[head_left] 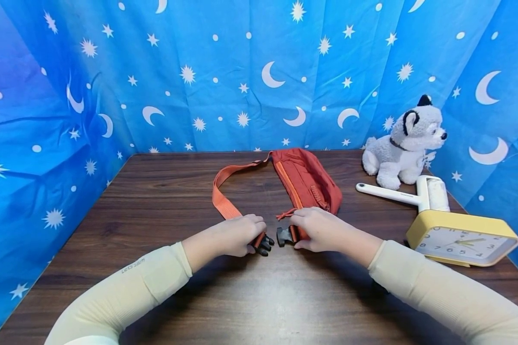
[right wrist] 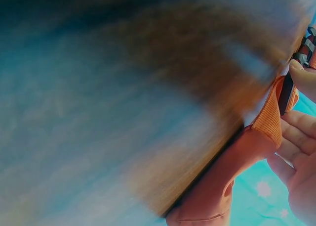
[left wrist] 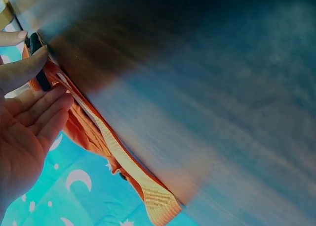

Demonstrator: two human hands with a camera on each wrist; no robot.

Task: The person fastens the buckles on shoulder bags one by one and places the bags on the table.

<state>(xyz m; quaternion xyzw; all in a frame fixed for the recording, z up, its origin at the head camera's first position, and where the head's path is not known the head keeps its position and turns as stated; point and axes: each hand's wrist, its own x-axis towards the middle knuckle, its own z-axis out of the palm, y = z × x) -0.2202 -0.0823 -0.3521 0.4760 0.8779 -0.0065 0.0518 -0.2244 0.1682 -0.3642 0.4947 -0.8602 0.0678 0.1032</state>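
Note:
A red waist bag lies on the table, its orange strap looping out to the left. Between thumb and fingers, my left hand pinches the strap end with the black pronged buckle half. Opposite it, my right hand grips the bag-side webbing just behind the black socket half. The two buckle halves face each other with a small gap between them. In the left wrist view, the thumb presses on a black buckle piece. The right wrist view shows a thumb on the other black piece.
At the right stand a yellow clock, a white lint roller and a grey-and-white plush dog. Blue cloth with moons and stars hangs behind and on both sides of the brown wooden table.

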